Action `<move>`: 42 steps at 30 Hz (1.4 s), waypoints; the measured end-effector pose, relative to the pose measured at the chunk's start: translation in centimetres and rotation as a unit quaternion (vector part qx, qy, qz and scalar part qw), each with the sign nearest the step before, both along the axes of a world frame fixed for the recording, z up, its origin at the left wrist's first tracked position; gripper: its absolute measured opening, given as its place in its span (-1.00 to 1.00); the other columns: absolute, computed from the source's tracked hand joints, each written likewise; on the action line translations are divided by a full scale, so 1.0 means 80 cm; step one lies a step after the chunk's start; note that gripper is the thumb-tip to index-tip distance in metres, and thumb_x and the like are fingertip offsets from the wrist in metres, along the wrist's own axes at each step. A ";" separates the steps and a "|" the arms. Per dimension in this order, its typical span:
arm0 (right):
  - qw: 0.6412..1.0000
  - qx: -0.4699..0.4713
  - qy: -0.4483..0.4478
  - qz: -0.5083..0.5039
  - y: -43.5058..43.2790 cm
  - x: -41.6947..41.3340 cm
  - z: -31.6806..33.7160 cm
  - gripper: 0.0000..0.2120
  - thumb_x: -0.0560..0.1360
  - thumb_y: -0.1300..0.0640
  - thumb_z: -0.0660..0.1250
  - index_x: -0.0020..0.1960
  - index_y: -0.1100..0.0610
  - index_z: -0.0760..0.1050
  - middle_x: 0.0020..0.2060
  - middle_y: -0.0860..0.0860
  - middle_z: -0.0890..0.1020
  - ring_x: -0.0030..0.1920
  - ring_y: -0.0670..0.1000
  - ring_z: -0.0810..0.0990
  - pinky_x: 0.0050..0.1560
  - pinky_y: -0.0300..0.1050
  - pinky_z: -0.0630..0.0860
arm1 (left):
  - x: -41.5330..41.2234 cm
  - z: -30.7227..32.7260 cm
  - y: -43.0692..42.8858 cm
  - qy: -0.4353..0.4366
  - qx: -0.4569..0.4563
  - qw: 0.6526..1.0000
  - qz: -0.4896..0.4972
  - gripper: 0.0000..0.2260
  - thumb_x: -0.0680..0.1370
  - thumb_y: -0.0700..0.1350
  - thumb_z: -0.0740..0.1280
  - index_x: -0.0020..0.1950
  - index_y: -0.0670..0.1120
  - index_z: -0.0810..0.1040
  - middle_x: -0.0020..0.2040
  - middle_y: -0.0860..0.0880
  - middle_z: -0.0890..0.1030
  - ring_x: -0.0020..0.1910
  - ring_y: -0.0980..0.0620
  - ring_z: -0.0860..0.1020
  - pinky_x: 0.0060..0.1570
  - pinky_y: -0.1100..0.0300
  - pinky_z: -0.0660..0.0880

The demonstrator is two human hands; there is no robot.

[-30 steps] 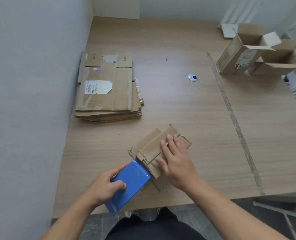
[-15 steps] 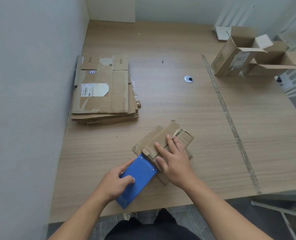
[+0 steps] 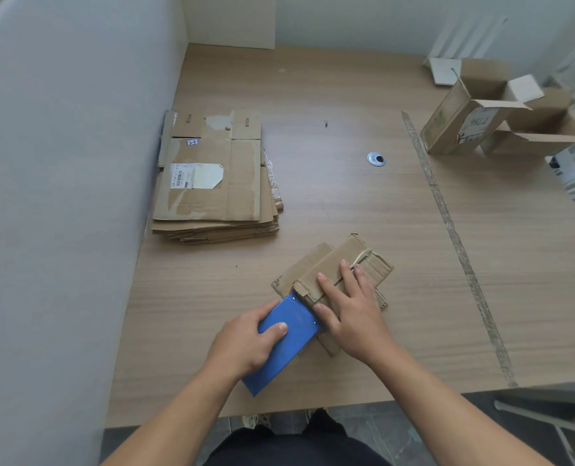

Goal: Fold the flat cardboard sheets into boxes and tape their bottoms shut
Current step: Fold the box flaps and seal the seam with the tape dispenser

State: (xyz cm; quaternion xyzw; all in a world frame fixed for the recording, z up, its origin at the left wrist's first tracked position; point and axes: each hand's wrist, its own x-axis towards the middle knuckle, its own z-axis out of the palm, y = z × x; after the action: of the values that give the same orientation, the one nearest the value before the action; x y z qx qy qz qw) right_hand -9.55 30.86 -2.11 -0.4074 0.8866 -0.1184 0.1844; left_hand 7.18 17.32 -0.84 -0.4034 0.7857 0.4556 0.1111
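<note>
At the near middle of the pale wooden worktop (image 3: pixel 346 203) lies a small brown cardboard box (image 3: pixel 368 264), folded up with its flaps uppermost and set askew to the worktop's near edge. The right hand (image 3: pixel 350 311) rests palm down on top of it, its fingers (image 3: pixel 328 287) straight and spread across the flaps, and its thumb lies at the box's near-left end. A thin pale band crosses the box just beyond the fingertips.

The left hand (image 3: pixel 245 341) grips a blue flat-sided tape dispenser (image 3: pixel 289 344), fingers curled round its left edge and thumb laid on its upper face. The dispenser's far end touches the near-left end of the box, just beside the right thumb; its near end points back toward the person.

Further left, against the grey-white wall panel (image 3: pixel 60 213), sits a stack of flat brown cardboard sheets (image 3: pixel 242 183). The top sheet carries a white printed label (image 3: pixel 195 176).

Beyond the box, well apart from it, a round metal grommet (image 3: pixel 376 159) is set into the worktop. To the right, a long strip of worn tape (image 3: pixel 447 227) runs from the far part of the worktop to its near edge.

At the far right corner stand open brown cardboard boxes (image 3: pixel 447 129), close together, flaps raised. Whether they touch I cannot tell.
</note>
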 end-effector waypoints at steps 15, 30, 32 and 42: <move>0.998 0.039 0.039 -0.007 -0.004 -0.024 0.000 -0.36 0.52 -0.29 0.09 0.56 -0.15 0.14 0.60 0.06 -0.06 0.58 0.16 -0.19 0.54 0.08 -0.13 | -0.052 0.018 -0.014 -0.060 -0.047 0.996 -0.040 -0.67 0.50 0.22 0.23 0.27 0.37 0.47 0.10 0.11 0.63 0.08 -0.03 0.57 0.10 0.03 0.53; 0.997 0.046 0.054 0.026 -0.015 -0.021 0.022 -0.43 0.58 -0.16 0.20 0.56 -0.18 0.15 0.60 0.08 -0.05 0.59 0.15 -0.16 0.54 0.10 -0.10 | -0.015 -0.006 -0.022 -0.043 -0.061 0.997 -0.028 -0.55 0.55 0.17 0.26 0.44 0.31 0.35 0.27 0.14 0.59 0.20 -0.02 0.56 0.14 0.09 0.50; 0.995 0.032 0.091 0.015 -0.020 -0.017 0.024 -0.44 0.54 -0.10 0.14 0.54 -0.17 0.21 0.59 0.13 0.01 0.58 0.18 -0.08 0.52 0.15 -0.04 | -0.009 0.002 -0.038 -0.014 -0.025 1.000 -0.009 -0.53 0.56 0.10 0.28 0.47 0.27 0.32 0.27 0.15 0.58 0.18 0.02 0.55 0.12 0.13 0.49; 0.987 -0.065 0.146 -0.008 -0.018 -0.017 -0.019 -0.39 0.20 0.06 0.67 0.22 -0.03 0.59 0.27 0.20 0.57 0.24 0.25 0.57 0.16 0.24 0.49 | 0.006 0.014 -0.068 0.046 0.035 0.997 0.049 -0.51 0.55 0.00 0.31 0.46 0.28 0.32 0.18 0.15 0.58 0.07 0.07 0.57 0.08 0.08 0.51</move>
State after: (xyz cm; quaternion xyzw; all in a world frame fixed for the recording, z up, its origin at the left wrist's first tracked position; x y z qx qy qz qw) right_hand -10.90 29.42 -3.66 -0.4239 0.8979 -0.1163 0.0249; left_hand 7.68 11.89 0.31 -0.4160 0.7529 0.5056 0.0660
